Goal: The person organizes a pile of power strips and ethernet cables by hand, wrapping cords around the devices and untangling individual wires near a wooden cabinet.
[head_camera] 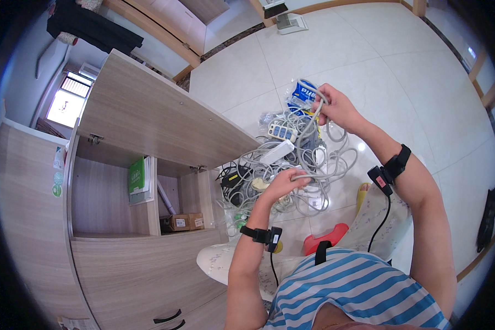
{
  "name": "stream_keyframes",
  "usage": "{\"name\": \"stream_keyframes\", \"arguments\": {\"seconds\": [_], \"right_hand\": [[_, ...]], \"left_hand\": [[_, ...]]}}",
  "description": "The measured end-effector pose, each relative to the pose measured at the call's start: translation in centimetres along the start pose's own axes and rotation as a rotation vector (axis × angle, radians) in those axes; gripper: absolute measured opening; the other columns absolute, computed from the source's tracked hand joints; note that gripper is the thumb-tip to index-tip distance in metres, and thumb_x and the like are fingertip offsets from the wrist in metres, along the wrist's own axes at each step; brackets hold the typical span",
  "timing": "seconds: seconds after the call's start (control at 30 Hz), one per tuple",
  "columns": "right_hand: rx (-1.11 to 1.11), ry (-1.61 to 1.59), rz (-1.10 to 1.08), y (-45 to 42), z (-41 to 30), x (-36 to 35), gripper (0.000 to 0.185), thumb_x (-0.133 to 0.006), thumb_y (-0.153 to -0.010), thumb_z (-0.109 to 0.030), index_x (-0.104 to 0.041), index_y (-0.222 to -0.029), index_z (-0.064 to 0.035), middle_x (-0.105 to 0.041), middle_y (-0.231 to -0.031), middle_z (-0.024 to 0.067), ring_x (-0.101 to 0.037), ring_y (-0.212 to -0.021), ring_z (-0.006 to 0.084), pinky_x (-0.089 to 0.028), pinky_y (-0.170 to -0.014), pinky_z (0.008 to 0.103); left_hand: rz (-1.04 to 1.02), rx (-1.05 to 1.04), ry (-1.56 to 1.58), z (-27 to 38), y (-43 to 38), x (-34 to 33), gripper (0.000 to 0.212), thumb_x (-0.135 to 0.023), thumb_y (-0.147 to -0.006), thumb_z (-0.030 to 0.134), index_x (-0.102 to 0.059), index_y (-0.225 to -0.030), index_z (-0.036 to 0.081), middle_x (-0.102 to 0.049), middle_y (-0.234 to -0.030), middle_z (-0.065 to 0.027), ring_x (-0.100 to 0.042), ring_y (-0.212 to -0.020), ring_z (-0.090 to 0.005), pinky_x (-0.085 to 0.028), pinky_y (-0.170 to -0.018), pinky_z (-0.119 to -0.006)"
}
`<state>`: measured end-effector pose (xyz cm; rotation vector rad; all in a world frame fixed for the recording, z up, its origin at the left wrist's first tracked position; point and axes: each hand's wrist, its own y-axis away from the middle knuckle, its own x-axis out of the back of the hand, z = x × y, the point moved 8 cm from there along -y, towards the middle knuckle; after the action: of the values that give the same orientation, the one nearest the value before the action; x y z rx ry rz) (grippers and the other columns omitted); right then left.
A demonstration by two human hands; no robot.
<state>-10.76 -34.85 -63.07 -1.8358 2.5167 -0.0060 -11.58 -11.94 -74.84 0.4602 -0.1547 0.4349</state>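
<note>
A tangled pile of grey and white cables lies on the tiled floor, with a power strip having blue sockets near its top. My right hand is raised over the pile's far side, its fingers closed around a loop of thick grey cable. Nearer to me, my left hand holds a length of grey cable between thumb and fingers. A white box-shaped piece and a black adapter with a yellow label lie among the cords. Beyond them is a blue plastic package.
A wooden cabinet with its door open stands left, holding green-covered papers and small cardboard boxes. A red plastic object lies near my legs. A dustpan stands by the far wall.
</note>
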Motion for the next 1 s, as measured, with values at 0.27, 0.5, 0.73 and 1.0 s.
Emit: {"name": "stream_keyframes", "arguments": {"seconds": [0.27,0.5,0.73,1.0], "right_hand": [[0.074,0.186,0.029,-0.1,0.0,0.7,0.008,-0.058,-0.088,-0.005,-0.057,-0.096,-0.0039,-0.063,-0.073,0.0062,-0.063,-0.06,0.0122,-0.05,-0.054,0.0278],[0.13,0.597,0.212,-0.4,0.9,5.6,0.028,-0.058,-0.079,-0.004,-0.067,-0.105,-0.0087,-0.067,-0.085,0.0163,-0.064,-0.075,0.0311,-0.05,-0.07,0.037],[0.027,0.878,0.02,-0.2,4.2,4.3,0.022,-0.061,-0.08,-0.011,-0.067,-0.101,-0.0095,-0.066,-0.088,0.0164,-0.064,-0.085,0.0331,-0.05,-0.073,0.0421],[0.289,1.044,-0.003,0.8,5.4,1.1,0.031,-0.068,-0.078,-0.021,-0.064,-0.106,-0.0081,-0.067,-0.088,0.0131,-0.063,-0.089,0.0347,-0.051,-0.078,0.0429]], "left_hand": [[0.055,-0.053,-0.08,4.6,-1.0,-1.4,0.024,-0.07,-0.085,0.025,-0.071,-0.09,0.001,-0.062,-0.073,0.0013,-0.054,-0.073,-0.0055,-0.043,-0.067,-0.024],[0.22,0.109,-0.379,1.0,3.2,6.2,0.033,-0.071,-0.084,0.031,-0.067,-0.074,0.0,-0.051,-0.058,0.0031,-0.042,-0.058,-0.0046,-0.034,-0.052,-0.025],[0.376,-0.059,-0.03,-0.3,3.9,7.7,0.034,-0.069,-0.086,0.028,-0.061,-0.064,0.003,-0.047,-0.058,0.006,-0.039,-0.057,-0.0043,-0.033,-0.054,-0.024],[0.273,-0.355,0.867,4.7,3.9,6.6,0.024,-0.059,-0.093,0.022,-0.061,-0.074,0.006,-0.059,-0.07,-0.0002,-0.051,-0.062,-0.0078,-0.04,-0.059,-0.024]]}}
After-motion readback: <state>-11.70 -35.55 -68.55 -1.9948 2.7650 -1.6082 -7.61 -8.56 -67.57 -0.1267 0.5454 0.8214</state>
